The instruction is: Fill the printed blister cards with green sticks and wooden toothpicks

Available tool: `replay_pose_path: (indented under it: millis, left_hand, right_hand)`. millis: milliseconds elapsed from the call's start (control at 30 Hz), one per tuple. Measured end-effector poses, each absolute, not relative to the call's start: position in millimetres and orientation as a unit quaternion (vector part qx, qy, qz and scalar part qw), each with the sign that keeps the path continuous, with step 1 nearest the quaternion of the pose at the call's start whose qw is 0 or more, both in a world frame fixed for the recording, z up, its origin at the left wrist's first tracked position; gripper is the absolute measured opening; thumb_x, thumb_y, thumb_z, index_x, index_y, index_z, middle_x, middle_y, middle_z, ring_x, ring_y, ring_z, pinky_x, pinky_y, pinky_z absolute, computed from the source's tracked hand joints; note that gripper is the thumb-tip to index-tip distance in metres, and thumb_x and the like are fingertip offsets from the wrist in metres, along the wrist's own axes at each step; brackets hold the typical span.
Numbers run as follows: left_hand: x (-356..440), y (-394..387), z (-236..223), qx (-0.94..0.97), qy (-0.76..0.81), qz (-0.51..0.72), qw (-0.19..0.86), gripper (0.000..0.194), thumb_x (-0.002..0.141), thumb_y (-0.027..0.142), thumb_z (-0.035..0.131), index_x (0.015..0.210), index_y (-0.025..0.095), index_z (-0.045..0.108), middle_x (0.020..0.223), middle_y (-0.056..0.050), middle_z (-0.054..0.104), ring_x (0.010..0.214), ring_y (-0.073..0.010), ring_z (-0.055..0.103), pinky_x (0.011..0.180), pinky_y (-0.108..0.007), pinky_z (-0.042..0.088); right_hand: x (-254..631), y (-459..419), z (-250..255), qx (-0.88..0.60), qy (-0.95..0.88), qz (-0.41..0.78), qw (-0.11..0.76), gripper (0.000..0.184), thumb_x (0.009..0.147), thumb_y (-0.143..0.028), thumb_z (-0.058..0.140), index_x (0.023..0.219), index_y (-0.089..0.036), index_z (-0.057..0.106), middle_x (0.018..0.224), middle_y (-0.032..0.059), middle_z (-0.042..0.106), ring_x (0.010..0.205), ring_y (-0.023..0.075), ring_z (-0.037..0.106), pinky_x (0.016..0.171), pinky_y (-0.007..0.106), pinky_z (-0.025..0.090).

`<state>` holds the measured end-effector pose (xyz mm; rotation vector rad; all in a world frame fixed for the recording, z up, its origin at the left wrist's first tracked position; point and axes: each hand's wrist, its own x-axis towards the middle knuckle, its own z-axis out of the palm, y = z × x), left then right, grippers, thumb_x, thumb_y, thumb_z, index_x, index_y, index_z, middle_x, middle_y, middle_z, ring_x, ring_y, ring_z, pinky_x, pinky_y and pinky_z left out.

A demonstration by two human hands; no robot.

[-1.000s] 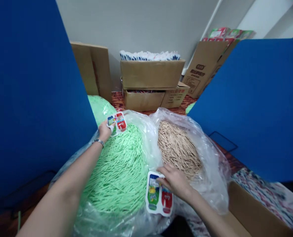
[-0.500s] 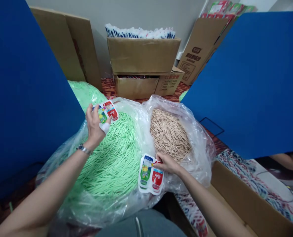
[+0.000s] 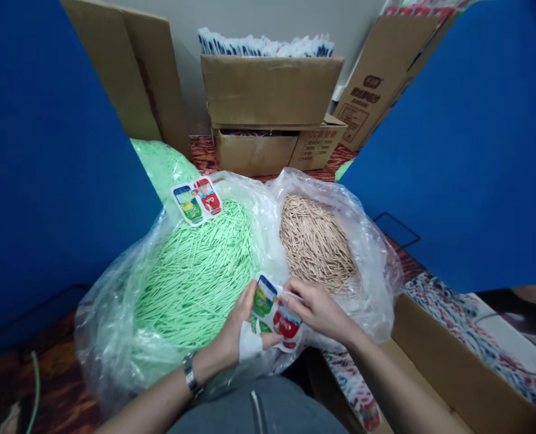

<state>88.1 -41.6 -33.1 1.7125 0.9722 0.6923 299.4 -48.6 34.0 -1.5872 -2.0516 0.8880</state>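
Packet (image 3: 264,298) between hands (image 3: 231,331) (image 3: 315,306) near bag edge (image 3: 270,250)

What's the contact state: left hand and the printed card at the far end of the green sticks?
Apart. The head view shows a stretch of green sticks between the left hand and the card.

Hands (image 3: 234,331) (image 3: 315,307) partly hide the blurred packet (image 3: 286,323); the bottom edge crops an open carton (image 3: 457,364).

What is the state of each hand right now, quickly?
Left hand: at the nearer bottle-print packet; grip cannot be told.
Right hand: closed on the same packet.
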Motion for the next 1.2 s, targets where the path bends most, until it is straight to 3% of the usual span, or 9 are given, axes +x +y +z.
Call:
replay_pose_path:
  millis: [100, 167, 267, 333, 467, 700, 767, 867, 1200]
  left_hand:
    - [93.0, -45.0, -27.5, 0.654, 0.379, 0.302, 0.58, 0.112, 0.056, 0.031, 0.081, 0.148, 0.017, 0.017, 0.143, -0.02, 0.039, 0.124, -0.0351, 0.046, 0.103, -0.048, 0.037]
    - [91.4, -43.3, -21.9, 0.605, 0.369, 0.302, 0.638, 0.091, 0.059, 0.027, 0.077, 0.139, 0.016, 0.035, 0.116, -0.013, 0.061, 0.093, -0.0239, 0.061, 0.083, -0.036, 0.049]
    - [83.1, -39.0, -17.1, 0.564, 0.385, 0.27, 0.679, 0.025, 0.068, 0.029, 0.069, 0.085, 0.012, 0.061, 0.066, 0.001, 0.055, 0.057, -0.0104, 0.048, 0.055, -0.022, 0.04]
    - [77.2, -36.3, -16.9, 0.564, 0.404, 0.255, 0.674, 0.028, 0.072, 0.034, 0.065, 0.059, 0.014, 0.051, 0.054, 0.005, 0.042, 0.051, -0.0075, 0.035, 0.049, -0.021, 0.03]
    - [74.2, -31.2, -15.4, 0.571, 0.4, 0.236, 0.676, 0.035, 0.073, 0.037, 0.064, 0.054, 0.015, 0.045, 0.052, 0.005, 0.035, 0.051, -0.0076, 0.029, 0.048, -0.021, 0.024]
    - [84.1, -26.2, -11.8, 0.52, 0.466, 0.261, 0.667, 0.023, 0.058, 0.032, 0.075, 0.062, 0.013, 0.063, 0.056, 0.001, 0.058, 0.052, -0.012, 0.047, 0.053, -0.022, 0.039]
    - [83.9, -25.5, -13.9, 0.509, 0.494, 0.262, 0.655, 0.023, 0.056, 0.031, 0.077, 0.063, 0.013, 0.066, 0.057, -0.001, 0.062, 0.052, -0.0136, 0.051, 0.052, -0.024, 0.043]
    - [83.8, -25.2, -16.4, 0.501, 0.516, 0.269, 0.641, 0.022, 0.056, 0.031, 0.076, 0.064, 0.012, 0.069, 0.057, -0.002, 0.065, 0.049, -0.0143, 0.053, 0.049, -0.024, 0.045]
    - [89.3, -24.4, -19.7, 0.499, 0.501, 0.245, 0.663, 0.033, 0.054, 0.042, 0.079, 0.063, 0.011, 0.07, 0.055, -0.004, 0.066, 0.049, -0.0167, 0.056, 0.051, -0.027, 0.049]
  right_hand:
    - [277.7, -53.6, 44.8, -0.48, -0.714, 0.455, 0.232, 0.026, 0.093, -0.042, 0.044, 0.082, -0.019, 0.049, 0.069, -0.0033, 0.051, 0.061, 0.0096, 0.046, 0.059, 0.021, 0.036]
    - [268.1, -51.3, 39.2, -0.453, -0.677, 0.517, 0.262, 0.028, 0.092, -0.045, 0.044, 0.084, -0.019, 0.048, 0.072, -0.0029, 0.05, 0.063, 0.0094, 0.045, 0.059, 0.02, 0.037]
    - [259.8, -43.0, 27.2, -0.469, -0.65, 0.524, 0.289, 0.028, 0.09, -0.045, 0.048, 0.084, -0.018, 0.051, 0.073, -0.0026, 0.051, 0.063, 0.0093, 0.046, 0.059, 0.02, 0.038]
    - [256.8, -38.1, 23.3, -0.497, -0.678, 0.458, 0.288, 0.026, 0.088, -0.041, 0.053, 0.079, -0.017, 0.055, 0.068, -0.0028, 0.052, 0.062, 0.0093, 0.047, 0.058, 0.02, 0.037]
    - [254.7, -36.4, 25.3, -0.504, -0.755, 0.324, 0.268, 0.029, 0.088, -0.038, 0.053, 0.069, -0.017, 0.058, 0.063, -0.0011, 0.054, 0.061, 0.0109, 0.05, 0.059, 0.022, 0.036]
    - [307.3, -26.7, 12.6, -0.465, -0.703, 0.453, 0.289, 0.031, 0.093, -0.037, 0.045, 0.117, -0.022, 0.056, 0.096, 0.0036, 0.067, 0.084, 0.0145, 0.063, 0.073, 0.027, 0.048]
    - [342.6, -14.6, -2.6, -0.567, -0.648, 0.379, 0.338, 0.033, 0.093, -0.038, 0.042, 0.12, -0.022, 0.054, 0.102, 0.0052, 0.066, 0.088, 0.0158, 0.063, 0.076, 0.029, 0.048]
    - [393.2, 6.1, -24.1, -0.737, -0.613, 0.184, 0.215, 0.029, 0.093, -0.034, 0.041, 0.111, -0.019, 0.059, 0.093, 0.0047, 0.068, 0.083, 0.0165, 0.062, 0.077, 0.028, 0.046]
    - [424.3, 99.6, -34.2, -0.831, -0.541, 0.106, 0.071, 0.035, 0.094, -0.031, 0.037, 0.103, -0.01, 0.065, 0.106, 0.0169, 0.067, 0.1, 0.0224, 0.06, 0.087, 0.029, 0.041]
